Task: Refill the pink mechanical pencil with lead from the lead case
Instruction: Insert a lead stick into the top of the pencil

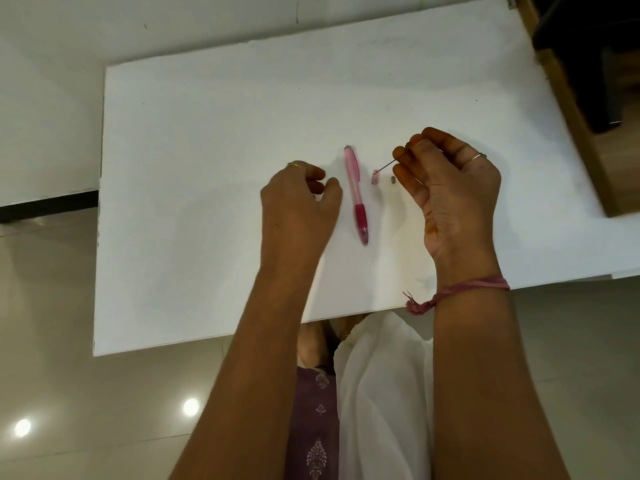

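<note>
The pink mechanical pencil (356, 194) lies lengthwise on the white table (207, 168), its dark pink grip toward me. Just right of it lie a small pink cap (375, 177) and a tiny grey piece (392, 180). My right hand (450, 188) hovers right of them, pinching a thin dark lead (386, 165) between thumb and fingertips; the lead points left toward the cap. My left hand (298, 199) rests just left of the pencil, fingers loosely curled and apart, holding nothing that I can see. No lead case is visible.
A wooden piece of furniture (568, 109) stands against the table's right side. The table's near edge crosses under my forearms, with my lap and white cloth (381, 393) below it. Shiny floor tiles (69, 341) lie to the left.
</note>
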